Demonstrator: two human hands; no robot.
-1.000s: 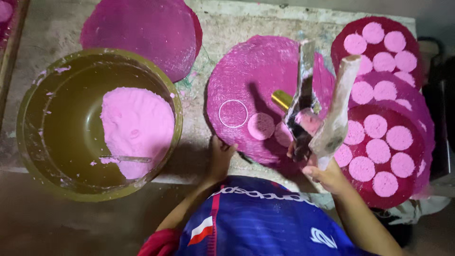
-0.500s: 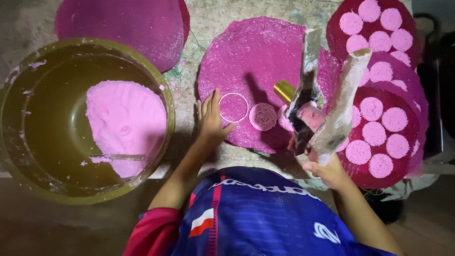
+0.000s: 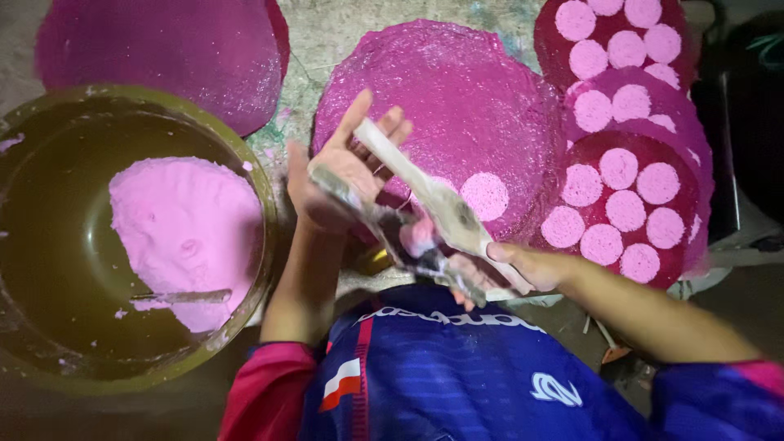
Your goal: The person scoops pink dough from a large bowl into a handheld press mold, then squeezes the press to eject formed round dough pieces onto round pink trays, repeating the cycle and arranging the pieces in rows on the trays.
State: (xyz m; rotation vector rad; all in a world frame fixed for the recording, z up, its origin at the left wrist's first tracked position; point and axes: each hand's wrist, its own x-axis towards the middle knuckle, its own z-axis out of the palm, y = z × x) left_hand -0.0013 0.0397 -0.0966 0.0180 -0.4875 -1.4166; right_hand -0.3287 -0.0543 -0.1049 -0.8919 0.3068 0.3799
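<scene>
1. The person stands over a big round pink sheet point(image 3: 457, 106) of dough-like stuff spread on the work surface, and everything here is placed from that sheet.
2. The right hand point(image 3: 506, 273), just below the sheet's lower edge, has its fingers wrapped around the handles of a metal press tool point(image 3: 425, 212), caked in pale residue.
3. The tool's two long arms splay apart and reach up over the sheet's lower left part.
4. The left hand point(image 3: 347, 167) is at the sheet's left edge, palm up, fingers spread wide and loosely cradling the far ends of the tool arms; it grips nothing tightly as far as can be seen.
5. A small pink lump point(image 3: 419, 237) sits where the tool arms meet; whether it is a cut disc or stuck paste cannot be told.
6. On the sheet, one pale pink disc point(image 3: 485, 196) lies near the lower right edge, and the rest of the sheet shows no cuts, so the cutting here looks barely begun.
7. To the right of the sheet, overlapping dark red trays point(image 3: 694, 204) carry many rows of pale discs, seemingly the finished share.
8. Left of the sheet, a wide olive basin point(image 3: 253, 175) holds a heap of pink powder point(image 3: 184, 224).
9. Up and left, a second pink sheet point(image 3: 163, 49) lies untouched.
</scene>
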